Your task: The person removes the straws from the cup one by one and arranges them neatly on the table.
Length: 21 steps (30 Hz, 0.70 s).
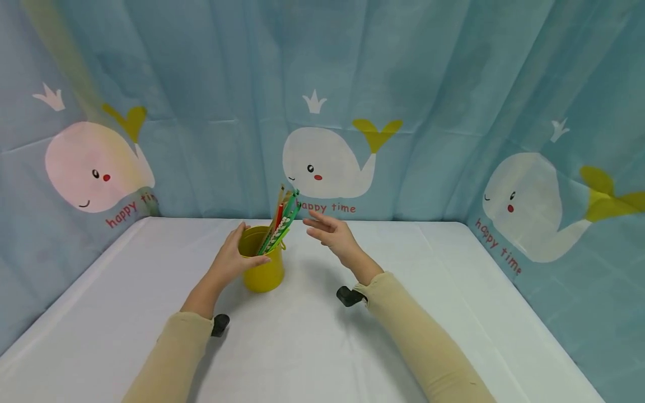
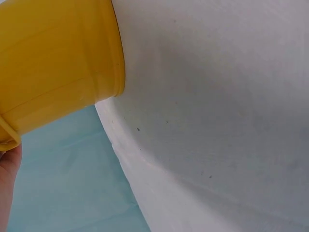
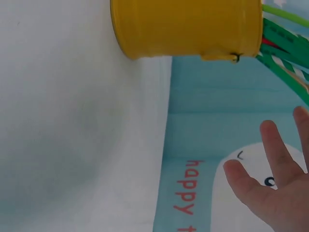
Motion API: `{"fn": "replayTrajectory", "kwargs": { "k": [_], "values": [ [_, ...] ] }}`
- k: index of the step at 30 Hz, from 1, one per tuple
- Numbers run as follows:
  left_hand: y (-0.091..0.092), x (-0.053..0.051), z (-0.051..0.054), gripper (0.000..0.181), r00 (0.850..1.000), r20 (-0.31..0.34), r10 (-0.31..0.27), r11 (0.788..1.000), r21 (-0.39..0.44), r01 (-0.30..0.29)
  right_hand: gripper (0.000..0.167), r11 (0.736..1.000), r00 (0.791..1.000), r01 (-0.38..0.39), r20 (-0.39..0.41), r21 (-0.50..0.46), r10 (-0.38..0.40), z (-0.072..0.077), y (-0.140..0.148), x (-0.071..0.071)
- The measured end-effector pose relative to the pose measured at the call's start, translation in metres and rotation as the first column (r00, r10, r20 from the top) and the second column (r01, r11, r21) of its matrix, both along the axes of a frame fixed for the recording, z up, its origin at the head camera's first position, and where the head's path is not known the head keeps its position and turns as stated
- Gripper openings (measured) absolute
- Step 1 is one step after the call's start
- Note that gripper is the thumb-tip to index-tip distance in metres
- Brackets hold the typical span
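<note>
A yellow bucket (image 1: 264,275) stands upright on the table, holding green, red and tan stick-like items (image 1: 281,225) that lean to the right. My left hand (image 1: 234,256) grips the bucket's rim from the left, thumb across the near side and fingers behind. In the left wrist view the bucket (image 2: 58,63) fills the upper left, with part of the hand (image 2: 8,183) below it. To the right of the items, my right hand (image 1: 332,238) is held in the air with fingers spread, touching nothing. The right wrist view shows its fingers apart (image 3: 277,150), below the green items (image 3: 289,48).
A white-covered table (image 1: 282,358) lies beneath the hands. Behind it and at both sides hangs a blue curtain (image 1: 221,162) printed with whales, crowns and red lettering. A black object (image 1: 349,296) sits at the right wrist, another (image 1: 220,325) at the left.
</note>
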<state>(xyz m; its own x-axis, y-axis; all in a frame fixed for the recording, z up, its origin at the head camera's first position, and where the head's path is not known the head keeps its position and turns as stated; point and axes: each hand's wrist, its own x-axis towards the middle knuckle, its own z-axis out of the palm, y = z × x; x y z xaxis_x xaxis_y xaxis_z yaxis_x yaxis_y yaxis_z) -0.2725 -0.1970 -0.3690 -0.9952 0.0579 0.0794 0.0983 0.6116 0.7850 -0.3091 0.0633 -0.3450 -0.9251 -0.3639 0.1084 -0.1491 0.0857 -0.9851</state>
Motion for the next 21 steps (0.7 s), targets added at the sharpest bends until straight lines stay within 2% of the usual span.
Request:
{"fn": "replayTrajectory", "kwargs": {
  "k": [7,15,21],
  "values": [
    [0.001,-0.001,-0.002,0.120,1.000,0.001,0.004,1.000,0.002,-0.004,0.053,0.998,1.000,-0.031,-0.009,-0.052,0.030,0.003,-0.015,-0.002],
    [0.000,0.002,-0.001,0.120,1.000,-0.001,-0.006,1.000,0.009,0.006,0.055,0.999,1.000,-0.002,-0.015,-0.036,0.001,0.007,-0.026,-0.003],
    [-0.001,0.001,0.000,0.121,1.000,0.016,-0.010,1.000,0.004,0.010,0.048,0.999,0.999,-0.004,-0.040,-0.042,0.002,0.008,-0.036,-0.005]
  ]
}}
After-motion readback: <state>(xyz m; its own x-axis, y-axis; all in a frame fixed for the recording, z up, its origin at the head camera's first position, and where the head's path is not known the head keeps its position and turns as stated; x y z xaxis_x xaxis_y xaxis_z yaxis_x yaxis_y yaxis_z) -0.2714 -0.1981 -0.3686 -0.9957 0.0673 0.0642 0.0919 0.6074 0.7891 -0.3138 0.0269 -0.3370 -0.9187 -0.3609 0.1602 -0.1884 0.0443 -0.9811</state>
